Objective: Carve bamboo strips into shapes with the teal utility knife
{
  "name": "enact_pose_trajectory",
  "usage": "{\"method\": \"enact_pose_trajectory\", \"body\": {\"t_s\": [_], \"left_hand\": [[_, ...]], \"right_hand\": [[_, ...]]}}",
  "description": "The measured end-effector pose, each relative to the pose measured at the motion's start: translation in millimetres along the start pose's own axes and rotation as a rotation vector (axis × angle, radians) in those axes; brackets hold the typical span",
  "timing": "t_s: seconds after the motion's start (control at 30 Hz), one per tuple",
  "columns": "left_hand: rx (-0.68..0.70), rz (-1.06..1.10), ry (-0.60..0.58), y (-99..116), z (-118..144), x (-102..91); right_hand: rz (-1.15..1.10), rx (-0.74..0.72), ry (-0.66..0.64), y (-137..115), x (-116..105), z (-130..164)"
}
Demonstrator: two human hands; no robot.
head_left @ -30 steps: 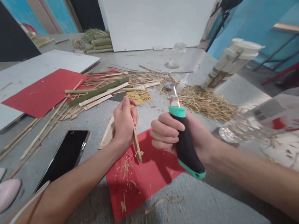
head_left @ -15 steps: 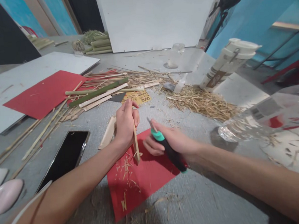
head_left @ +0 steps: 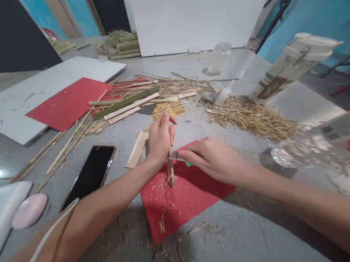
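Observation:
My left hand (head_left: 160,141) is closed around a narrow bamboo strip (head_left: 170,173), whose lower end points toward me over a sheet of red paper (head_left: 189,203). Fine shavings cling near that end and lie on the paper. My right hand (head_left: 212,160) grips a craft knife (head_left: 174,155); its blade rests against or right beside the strip, just below my left fingers. Most of the knife's dark and teal handle is hidden by the hand. A flat pale bamboo piece (head_left: 137,150) lies left of my left hand.
A phone (head_left: 90,175) and a pink oval case (head_left: 30,210) lie at left. Bamboo sticks (head_left: 167,85) and a green strip (head_left: 127,102) are spread behind. To the right are a shavings heap (head_left: 258,119), a small glue bottle (head_left: 224,93), a white canister (head_left: 294,68) and a clear plastic bottle (head_left: 317,140).
My right hand has turned over and brought the knife blade left onto the bamboo strip. The view has shifted, so the table's things sit further right. My left hand keeps its hold.

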State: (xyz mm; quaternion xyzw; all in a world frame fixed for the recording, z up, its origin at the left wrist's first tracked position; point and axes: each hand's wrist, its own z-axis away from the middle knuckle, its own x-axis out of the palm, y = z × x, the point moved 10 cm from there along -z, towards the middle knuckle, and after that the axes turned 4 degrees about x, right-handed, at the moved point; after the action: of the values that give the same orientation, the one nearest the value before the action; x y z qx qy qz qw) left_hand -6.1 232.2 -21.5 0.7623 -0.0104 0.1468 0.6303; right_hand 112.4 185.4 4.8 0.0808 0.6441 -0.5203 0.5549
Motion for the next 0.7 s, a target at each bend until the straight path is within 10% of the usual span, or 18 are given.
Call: {"method": "enact_pose_trajectory", "body": {"t_s": [0.2, 0.7], "left_hand": [[0.025, 0.000, -0.017, -0.7, -0.1, 1.7], [0.068, -0.010, -0.027, -4.3, -1.7, -0.1]], "right_hand": [[0.438, 0.019, 0.063, 9.3, 10.6, -3.1], [0.571, 0.053, 0.016, 5.3, 20.6, -1.2]]}}
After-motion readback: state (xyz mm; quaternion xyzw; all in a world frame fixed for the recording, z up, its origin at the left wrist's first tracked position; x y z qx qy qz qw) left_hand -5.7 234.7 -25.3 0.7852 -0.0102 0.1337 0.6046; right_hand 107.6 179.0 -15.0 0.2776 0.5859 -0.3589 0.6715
